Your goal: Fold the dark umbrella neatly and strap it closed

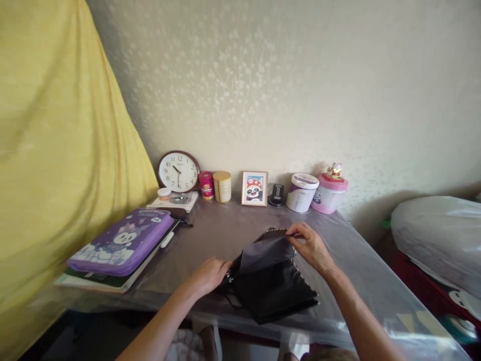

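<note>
A black, flat fabric item (276,286) with black-and-white patterned edging lies near the table's front edge, spread in layers; its exact kind is unclear. My left hand (210,276) is closed at its left end, the thumb along the dark material and the other fingers partly hidden. Between the thumb and fingertips of my right hand (310,245), the upper corner of a thin dark flap (265,253) is pinched and raised from the rest. A thin dark cord hangs beside the left end of the item.
On the left, a purple cartoon case (122,240) rests on books beside a yellow curtain (67,125). Along the wall stand a clock (179,171), tins (222,186), a panda picture frame (254,188), a small black stand (277,194) and two tubs (302,193). Plastic covers the table (356,260).
</note>
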Available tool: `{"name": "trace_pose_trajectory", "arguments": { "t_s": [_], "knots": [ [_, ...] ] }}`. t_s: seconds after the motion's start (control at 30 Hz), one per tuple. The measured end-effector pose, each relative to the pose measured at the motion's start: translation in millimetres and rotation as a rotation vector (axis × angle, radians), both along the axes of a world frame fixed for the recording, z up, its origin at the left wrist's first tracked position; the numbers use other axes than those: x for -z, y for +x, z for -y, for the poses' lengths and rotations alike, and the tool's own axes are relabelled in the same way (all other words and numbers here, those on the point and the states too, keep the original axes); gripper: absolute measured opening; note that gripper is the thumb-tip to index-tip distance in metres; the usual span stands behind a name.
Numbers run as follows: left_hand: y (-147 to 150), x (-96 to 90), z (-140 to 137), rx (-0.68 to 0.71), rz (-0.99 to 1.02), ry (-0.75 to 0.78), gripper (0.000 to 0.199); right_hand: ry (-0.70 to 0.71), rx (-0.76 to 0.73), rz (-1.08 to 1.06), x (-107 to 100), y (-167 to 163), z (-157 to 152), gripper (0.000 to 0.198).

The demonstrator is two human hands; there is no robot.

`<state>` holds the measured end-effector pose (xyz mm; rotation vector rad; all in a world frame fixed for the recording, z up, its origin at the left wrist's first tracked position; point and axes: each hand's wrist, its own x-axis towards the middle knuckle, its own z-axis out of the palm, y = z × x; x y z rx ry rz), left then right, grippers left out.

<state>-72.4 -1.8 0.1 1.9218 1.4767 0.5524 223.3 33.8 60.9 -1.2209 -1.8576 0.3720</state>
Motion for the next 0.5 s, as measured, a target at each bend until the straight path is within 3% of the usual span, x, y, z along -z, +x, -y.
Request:
{"name": "trace_pose_trajectory", "arguments": {
  "t_s": [0.07,0.23,0.37,0.5],
  "knots": [
    [-1,-13.4,2,-0.035,0.04,0.132,0.036,0.069,0.004,0.027,-3,-6,-6,0.006],
    [11,-40.6,6,-0.051,0.466,0.097,0.04,0.148,0.009,0.155,-11,-25,-23,0.006],
    [29,-36.5,-3,-0.12,0.557,0.139,0.037,0.099,0.077,0.214,-16,-41,-34,0.009],
    [37,-28.2,-12,-0.255,0.579,0.143,0.04,-0.015,0.061,0.081,-11,-45,-44,0.031]
  ]
}}
